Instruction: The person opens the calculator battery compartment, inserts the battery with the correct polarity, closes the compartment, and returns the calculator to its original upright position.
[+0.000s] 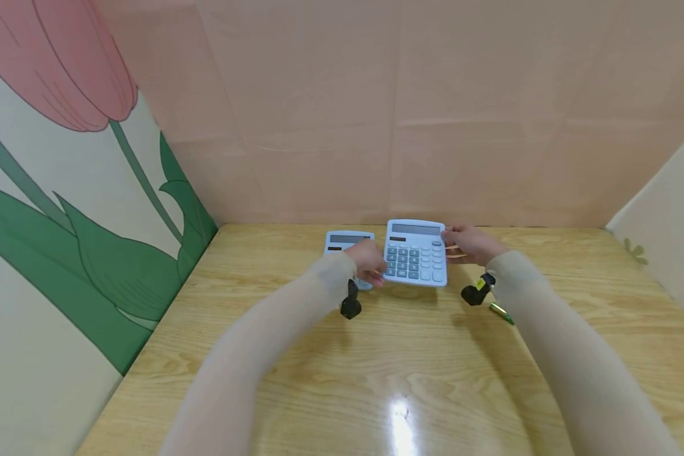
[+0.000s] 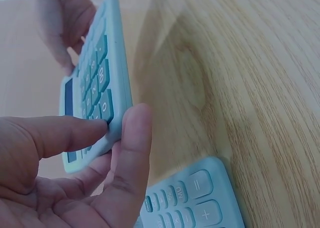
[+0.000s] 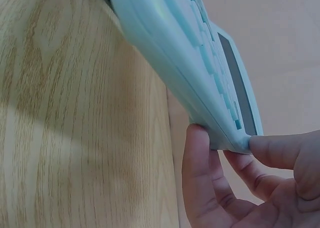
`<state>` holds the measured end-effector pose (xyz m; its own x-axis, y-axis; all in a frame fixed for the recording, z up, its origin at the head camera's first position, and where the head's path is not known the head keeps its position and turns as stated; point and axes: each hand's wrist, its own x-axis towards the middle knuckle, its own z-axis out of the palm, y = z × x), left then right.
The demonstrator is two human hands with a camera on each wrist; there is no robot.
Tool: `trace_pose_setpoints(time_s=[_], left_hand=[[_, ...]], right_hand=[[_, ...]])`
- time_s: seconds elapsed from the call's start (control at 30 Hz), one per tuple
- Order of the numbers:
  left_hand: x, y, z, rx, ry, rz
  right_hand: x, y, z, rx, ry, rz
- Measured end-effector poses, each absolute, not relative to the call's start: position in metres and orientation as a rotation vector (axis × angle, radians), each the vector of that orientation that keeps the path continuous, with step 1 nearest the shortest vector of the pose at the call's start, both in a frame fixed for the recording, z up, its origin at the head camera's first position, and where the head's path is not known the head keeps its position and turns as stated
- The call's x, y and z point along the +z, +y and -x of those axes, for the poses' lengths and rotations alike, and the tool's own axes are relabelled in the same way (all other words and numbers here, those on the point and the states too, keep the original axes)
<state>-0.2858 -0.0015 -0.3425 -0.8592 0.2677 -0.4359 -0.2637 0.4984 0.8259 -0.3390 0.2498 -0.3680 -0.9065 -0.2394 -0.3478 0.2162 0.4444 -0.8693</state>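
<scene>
Both hands hold one light blue calculator [image 1: 415, 253] above the table, its keys and display turned toward the head camera. My left hand [image 1: 368, 259] pinches its lower left edge; in the left wrist view the thumb lies on the key side and the fingers are behind. At the upper right edge, my right hand [image 1: 472, 244] grips it between thumb and fingers, as the right wrist view also shows. A second light blue calculator [image 1: 348, 239] lies on the table under the left hand, which partly hides it. Its grey keys [image 2: 196, 183] show in the left wrist view.
The wooden table [image 1: 296, 392] meets a pinkish covered wall [image 1: 399, 126] behind the calculators. A small green cylinder, perhaps a battery [image 1: 501, 313], lies beside the right forearm. To the left stands a wall panel with a painted tulip [image 1: 63, 57].
</scene>
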Motion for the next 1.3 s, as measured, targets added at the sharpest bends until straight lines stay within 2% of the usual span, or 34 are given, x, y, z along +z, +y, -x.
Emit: trace_pose_setpoints(time_s=[1.3], left_hand=[[-0.353,-0.001,0.292,1.453,2.133,0.016]], right_hand=[[-0.369,0.253,0.334,-1.442,2.302,0.042]])
